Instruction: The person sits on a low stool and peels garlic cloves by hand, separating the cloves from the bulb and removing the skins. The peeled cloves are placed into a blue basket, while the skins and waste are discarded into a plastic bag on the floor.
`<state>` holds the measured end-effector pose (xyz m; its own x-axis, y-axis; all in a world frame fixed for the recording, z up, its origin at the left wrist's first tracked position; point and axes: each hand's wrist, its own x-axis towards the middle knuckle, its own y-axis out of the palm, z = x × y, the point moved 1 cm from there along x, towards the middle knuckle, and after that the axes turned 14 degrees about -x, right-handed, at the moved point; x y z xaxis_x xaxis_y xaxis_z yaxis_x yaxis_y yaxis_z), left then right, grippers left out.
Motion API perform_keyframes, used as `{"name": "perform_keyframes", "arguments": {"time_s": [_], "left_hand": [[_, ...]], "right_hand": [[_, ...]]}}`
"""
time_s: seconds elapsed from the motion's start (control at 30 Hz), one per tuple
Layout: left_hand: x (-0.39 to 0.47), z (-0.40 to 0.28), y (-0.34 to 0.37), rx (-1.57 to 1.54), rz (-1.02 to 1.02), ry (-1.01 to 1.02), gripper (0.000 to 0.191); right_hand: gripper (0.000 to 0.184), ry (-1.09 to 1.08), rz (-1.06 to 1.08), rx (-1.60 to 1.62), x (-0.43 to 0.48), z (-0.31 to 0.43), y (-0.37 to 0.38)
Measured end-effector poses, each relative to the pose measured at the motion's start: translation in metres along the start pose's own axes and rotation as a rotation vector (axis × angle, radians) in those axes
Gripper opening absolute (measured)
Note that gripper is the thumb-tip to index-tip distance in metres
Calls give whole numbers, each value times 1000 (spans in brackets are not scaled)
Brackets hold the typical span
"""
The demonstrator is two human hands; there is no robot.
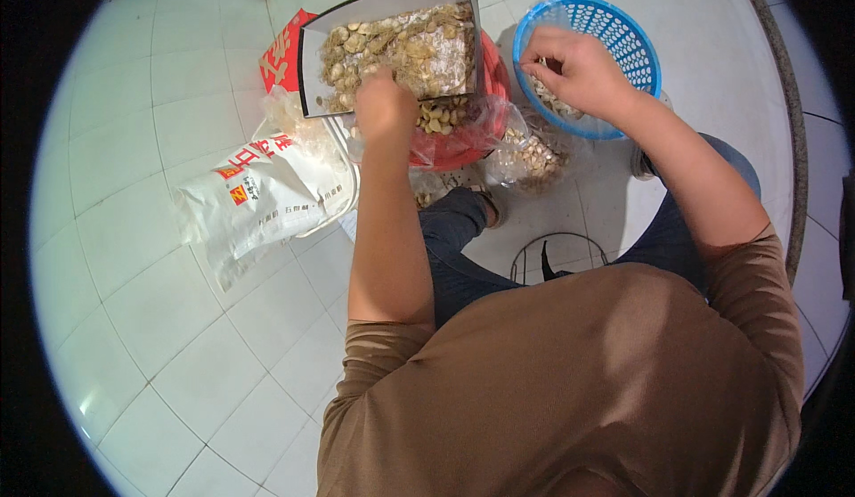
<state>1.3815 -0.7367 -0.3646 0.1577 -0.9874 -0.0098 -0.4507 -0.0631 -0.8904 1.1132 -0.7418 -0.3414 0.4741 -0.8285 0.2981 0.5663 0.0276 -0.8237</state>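
My left hand (384, 103) reaches into an open box (310, 73) with pale inner walls and dark edges. Small pale bulb-like pieces (354, 39), matted with dry fibres, lie in it around my fingertips. Those fingertips are hidden, so whether they hold a piece cannot be told. Over the near-left part of a blue perforated plastic basket (653, 63) is my right hand (571, 66), thumb and forefinger drawn close together. Anything between them is too small to make out. Whitish pieces (558, 104) lie inside the basket below this hand.
A red basin (447, 156) stands beneath the box, with more pale pieces (441, 116) in clear plastic. Clear bags of pieces (534, 159) sit beside it. A printed white sack (267, 183) lies left. A black wire frame (561, 235) stands between my legs.
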Motion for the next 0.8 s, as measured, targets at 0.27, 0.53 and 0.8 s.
{"name": "perform_keyframes", "arguments": {"time_s": [0.27,0.53,0.8], "left_hand": [[46,9,-2,171,166,-276,43],[49,-13,-2,282,359,-155,37],[76,46,-6,123,308,-199,39]], "right_hand": [[8,19,109,-42,2,-9,-10],[7,32,139,-86,2,-13,-2],[7,1,144,-76,6,-9,-2]]}}
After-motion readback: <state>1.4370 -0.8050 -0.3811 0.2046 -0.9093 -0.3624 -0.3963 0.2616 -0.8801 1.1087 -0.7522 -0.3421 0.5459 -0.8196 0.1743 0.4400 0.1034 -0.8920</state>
